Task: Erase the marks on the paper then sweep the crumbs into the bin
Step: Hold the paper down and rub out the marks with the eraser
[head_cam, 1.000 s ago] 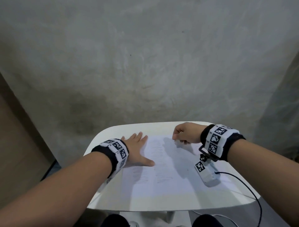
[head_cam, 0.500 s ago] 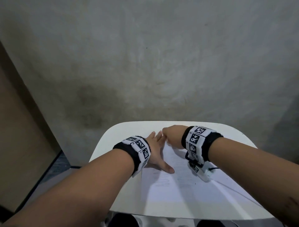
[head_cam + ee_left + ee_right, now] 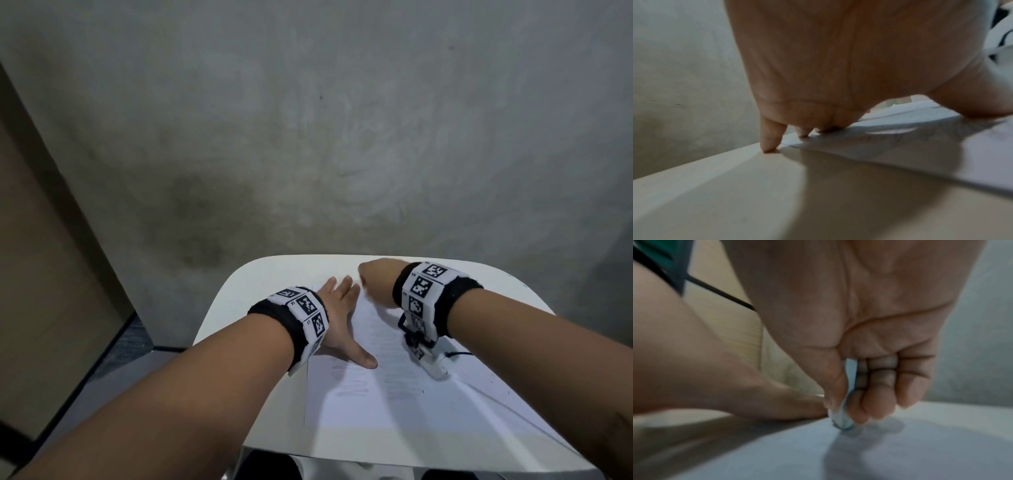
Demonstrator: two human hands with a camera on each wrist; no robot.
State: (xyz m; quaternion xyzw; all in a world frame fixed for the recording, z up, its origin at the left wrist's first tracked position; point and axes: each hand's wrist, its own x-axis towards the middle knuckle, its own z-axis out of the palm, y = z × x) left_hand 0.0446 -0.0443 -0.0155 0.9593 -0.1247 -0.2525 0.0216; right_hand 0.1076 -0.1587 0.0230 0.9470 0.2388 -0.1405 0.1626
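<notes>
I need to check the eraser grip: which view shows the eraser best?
The right wrist view: the eraser shows pinched between the right hand's thumb and fingers, its tip on the paper. In the head view the hand hides it; the left wrist view does not show it.

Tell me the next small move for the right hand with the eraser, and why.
Probably draw the eraser back toward you along the pencil marks. The right hand pinches it at the far edge of the paper, the left hand presses the sheet flat, and faint scribbles still show nearer you.

Left hand [image 3: 838,65] fingers [image 3: 769,138] press paper [image 3: 900,154] onto table [image 3: 735,194].
</notes>
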